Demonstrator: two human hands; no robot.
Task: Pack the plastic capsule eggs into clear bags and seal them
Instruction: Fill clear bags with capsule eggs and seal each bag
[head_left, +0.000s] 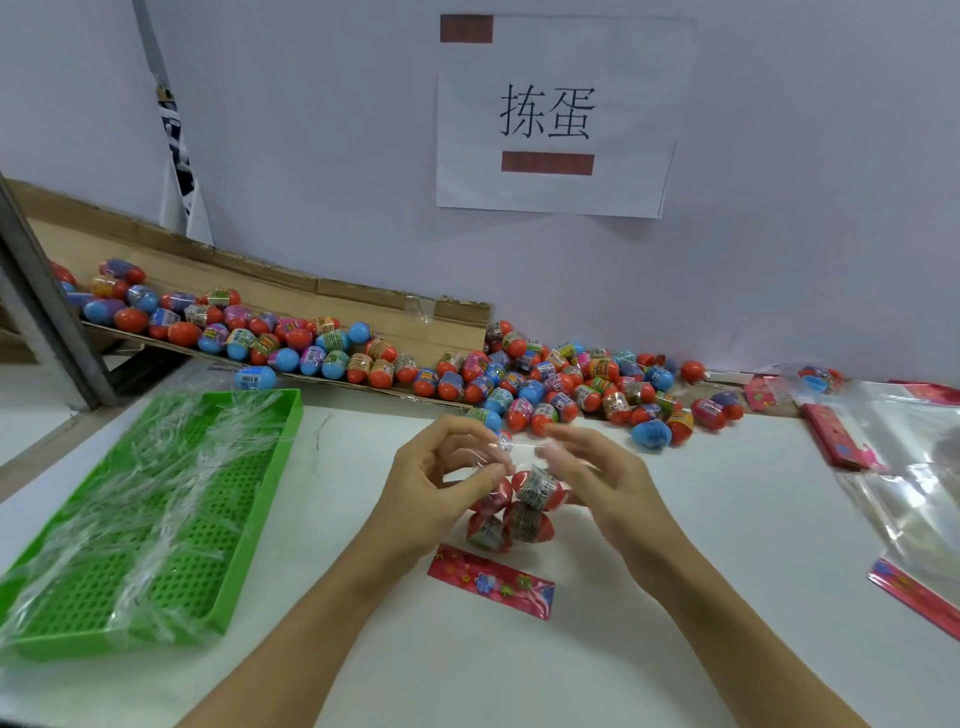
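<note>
The left hand (441, 467) pinched the top of the clear bag (511, 499) and the right hand (592, 467) had loosely curled fingers at the same top, though the blur hid whether it pinched. To close it well, both should pull the top flat and press. The bag held red eggs (537, 491) and lay mid-counter, toward the back edge.

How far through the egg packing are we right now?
Done: one bag on the table holds a few eggs. In hand: the left hand pinches its clear neck while the blurred right hand works beside it, so it is not yet sealed. Left: a big pile of loose eggs and unused bags.
</note>
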